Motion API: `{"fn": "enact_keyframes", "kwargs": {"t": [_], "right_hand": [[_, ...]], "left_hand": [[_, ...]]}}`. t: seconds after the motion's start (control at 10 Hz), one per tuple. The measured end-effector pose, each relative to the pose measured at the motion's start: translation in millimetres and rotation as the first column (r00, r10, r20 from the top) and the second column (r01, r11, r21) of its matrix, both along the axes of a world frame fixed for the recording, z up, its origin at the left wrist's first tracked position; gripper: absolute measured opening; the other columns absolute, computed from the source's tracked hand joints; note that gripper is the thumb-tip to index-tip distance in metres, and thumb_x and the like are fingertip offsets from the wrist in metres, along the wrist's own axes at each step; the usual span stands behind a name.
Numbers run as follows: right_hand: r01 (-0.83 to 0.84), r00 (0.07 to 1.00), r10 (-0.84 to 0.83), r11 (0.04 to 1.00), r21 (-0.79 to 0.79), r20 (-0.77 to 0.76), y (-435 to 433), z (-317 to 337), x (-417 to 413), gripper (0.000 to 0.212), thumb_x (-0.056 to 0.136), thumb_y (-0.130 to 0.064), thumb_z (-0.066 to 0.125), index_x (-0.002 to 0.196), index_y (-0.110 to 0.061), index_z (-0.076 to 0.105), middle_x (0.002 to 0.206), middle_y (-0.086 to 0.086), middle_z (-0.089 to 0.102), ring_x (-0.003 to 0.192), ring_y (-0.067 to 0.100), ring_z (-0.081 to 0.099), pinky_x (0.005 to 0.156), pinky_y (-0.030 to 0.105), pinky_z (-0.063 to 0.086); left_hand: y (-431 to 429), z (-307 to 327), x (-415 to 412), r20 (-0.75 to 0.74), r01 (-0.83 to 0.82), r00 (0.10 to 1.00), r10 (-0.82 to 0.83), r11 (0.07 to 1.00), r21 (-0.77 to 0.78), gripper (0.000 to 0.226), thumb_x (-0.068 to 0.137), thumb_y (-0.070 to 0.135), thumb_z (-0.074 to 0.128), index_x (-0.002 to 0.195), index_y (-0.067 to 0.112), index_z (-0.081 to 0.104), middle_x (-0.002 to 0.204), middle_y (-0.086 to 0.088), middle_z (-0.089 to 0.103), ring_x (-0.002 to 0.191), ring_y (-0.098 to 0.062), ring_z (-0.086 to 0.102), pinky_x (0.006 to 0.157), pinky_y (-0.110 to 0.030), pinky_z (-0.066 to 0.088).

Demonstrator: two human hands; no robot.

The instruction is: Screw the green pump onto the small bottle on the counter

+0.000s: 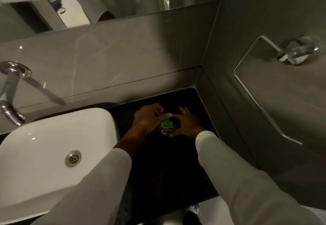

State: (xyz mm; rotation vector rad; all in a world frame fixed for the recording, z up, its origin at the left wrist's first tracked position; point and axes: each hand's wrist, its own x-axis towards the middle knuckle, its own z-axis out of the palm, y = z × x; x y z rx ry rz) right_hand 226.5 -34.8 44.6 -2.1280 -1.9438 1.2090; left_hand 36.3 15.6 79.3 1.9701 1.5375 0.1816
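**Both hands closed around a small bottle on the dark counter**

Nearest the camera, two pale ribbed sleeves (pixel 98 186) run up from the bottom edge and converge toward the middle of the scene. The left one is pushed back from the wrist, leaving a stretch of forearm bare; the right one reaches almost to the wrist.

The left hand (pixel 150 117) arches over the bottle from the left, knuckles up, its fingers bent and pressed together on the green pump (pixel 166 122) at the top. The right hand (pixel 187 123) comes in from the right, thumb near and fingers curled round the far side, cupping the small bottle (pixel 165 130). The bottle stands on the black counter (pixel 158 168), right of the basin and well short of the far wall. Only a slice of it shows between the hands: a clear or pale body with a green-printed label, blurred, and the glossy green pump above. Whether the pump is seated on the neck cannot be told.

The counter is matte, dark and faintly speckled. To its left sits a white glazed basin (pixel 44 147), rectangular with rounded corners and a round metal drain (pixel 73 158). Further back, a polished chrome tap (pixel 10 90) juts from the grey, veined, glossy wall tiles (pixel 123 57). On the right wall hangs a chrome wire holder (pixel 275 76). A mirror (pixel 88 9) runs along the far top.
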Motion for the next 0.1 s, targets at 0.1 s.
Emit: {"fn": "enact_keyframes", "kwargs": {"t": [0.1], "right_hand": [[0.030,0.999,-0.028,0.999,0.044,-0.043,-7.7,32.7,10.6,0.110,0.071,-0.042,0.088,0.159,-0.027,0.025,0.172,0.008,0.001,0.159,0.032,0.010,0.126,0.046,0.022]], "left_hand": [[-9.5,12.9,-14.6,-0.081,0.070,0.995,-0.059,0.988,0.140,0.053,0.073,0.079,0.058,0.104,0.037,0.068,0.115,0.009,0.070,0.118,-0.017,0.061,0.104,-0.051,0.043]]}}
